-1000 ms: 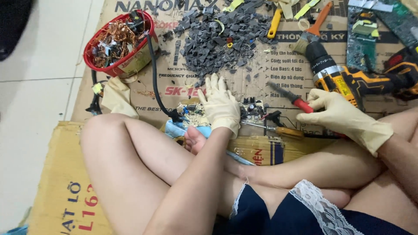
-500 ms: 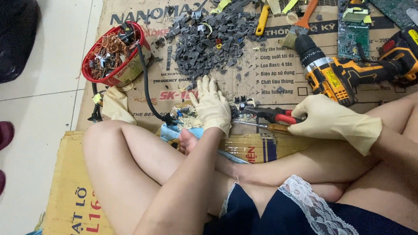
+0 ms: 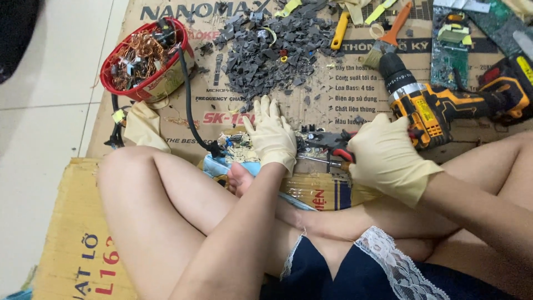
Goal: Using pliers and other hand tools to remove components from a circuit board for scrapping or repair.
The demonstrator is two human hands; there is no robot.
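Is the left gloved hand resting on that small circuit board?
Touching. The head view shows the left gloved hand pressed flat on the small beige circuit board, no gap visible.

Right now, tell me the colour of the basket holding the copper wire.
Red basket, head view.

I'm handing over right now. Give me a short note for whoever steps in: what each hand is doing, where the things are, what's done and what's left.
Left hand, gloved, presses flat on the circuit board on the cardboard.
Right hand, gloved, grips red-handled pliers, their tip at the board's right edge.
Red basket of copper wire and parts sits far left; pile of grey plastic bits lies ahead; yellow cordless drill lies just right of the right hand.
Done: basket and pile show much already stripped.
Left: this board still carries parts; another green board lies top right.
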